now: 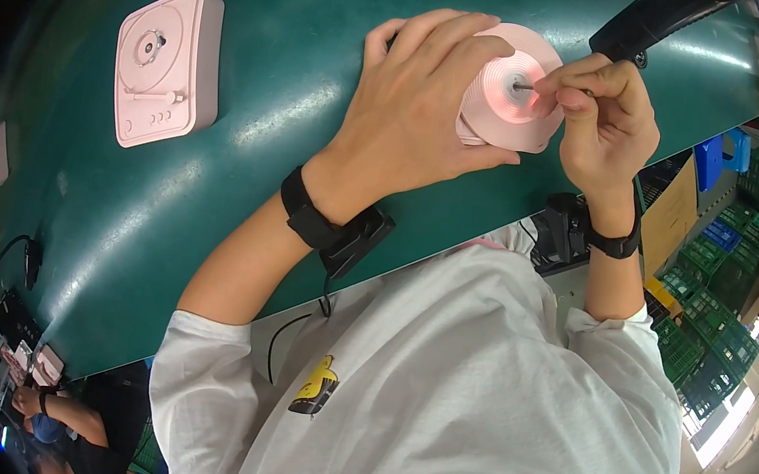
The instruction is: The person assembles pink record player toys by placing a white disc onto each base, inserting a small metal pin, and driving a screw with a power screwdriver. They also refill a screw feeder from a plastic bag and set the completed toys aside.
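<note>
My left hand [414,100] spreads over a pink ringed disc [515,133], fingers on its far side and thumb along its near edge, gripping it. Part of a pink piece shows under the disc by my palm; the rest is hidden. A reddish-white glow lies around the disc's centre. My right hand [610,123] is closed in a pinch on a thin metal pin [525,87], whose tip meets the disc's centre. I cannot make out the pin's exact kind. Left of my hands lies a pink toy-like record player [161,114] with a small metal hub.
The green table [253,195] curves across the view. A black padded arm [652,25] reaches in beyond my right hand. Black devices hang from both wrist straps, with a cable [274,342] by the table edge. Green crates [717,313] stand at right; another person's arm [78,418] shows lower left.
</note>
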Demonstrator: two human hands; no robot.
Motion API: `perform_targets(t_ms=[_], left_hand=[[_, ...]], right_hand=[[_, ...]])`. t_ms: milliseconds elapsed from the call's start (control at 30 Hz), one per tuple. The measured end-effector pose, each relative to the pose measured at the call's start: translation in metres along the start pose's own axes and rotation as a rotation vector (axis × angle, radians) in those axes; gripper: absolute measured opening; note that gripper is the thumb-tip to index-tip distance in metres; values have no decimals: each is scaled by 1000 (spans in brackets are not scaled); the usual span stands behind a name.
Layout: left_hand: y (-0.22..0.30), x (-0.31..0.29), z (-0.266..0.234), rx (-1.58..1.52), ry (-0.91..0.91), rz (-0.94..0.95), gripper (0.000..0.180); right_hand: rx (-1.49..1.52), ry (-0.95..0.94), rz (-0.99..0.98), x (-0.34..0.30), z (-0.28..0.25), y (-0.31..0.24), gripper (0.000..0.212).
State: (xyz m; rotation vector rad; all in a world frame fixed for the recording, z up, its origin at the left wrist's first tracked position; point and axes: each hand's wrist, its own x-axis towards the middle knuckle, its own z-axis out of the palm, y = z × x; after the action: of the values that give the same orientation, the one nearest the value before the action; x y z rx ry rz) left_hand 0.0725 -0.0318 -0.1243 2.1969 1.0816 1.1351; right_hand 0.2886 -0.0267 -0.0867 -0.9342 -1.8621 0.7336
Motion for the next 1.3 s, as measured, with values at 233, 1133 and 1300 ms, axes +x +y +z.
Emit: perform_targets(t_ms=[233, 1133, 1300], left_hand=[[2, -1, 3, 6, 5, 1, 88], [-3, 1, -2, -224, 75, -61, 62], [-15, 9, 3, -743, 265, -377, 32]], right_hand=[[37, -37, 13, -2, -8, 4, 12], [105, 91, 37, -10, 3, 1, 11], [88, 127, 77, -5, -2, -8, 12]])
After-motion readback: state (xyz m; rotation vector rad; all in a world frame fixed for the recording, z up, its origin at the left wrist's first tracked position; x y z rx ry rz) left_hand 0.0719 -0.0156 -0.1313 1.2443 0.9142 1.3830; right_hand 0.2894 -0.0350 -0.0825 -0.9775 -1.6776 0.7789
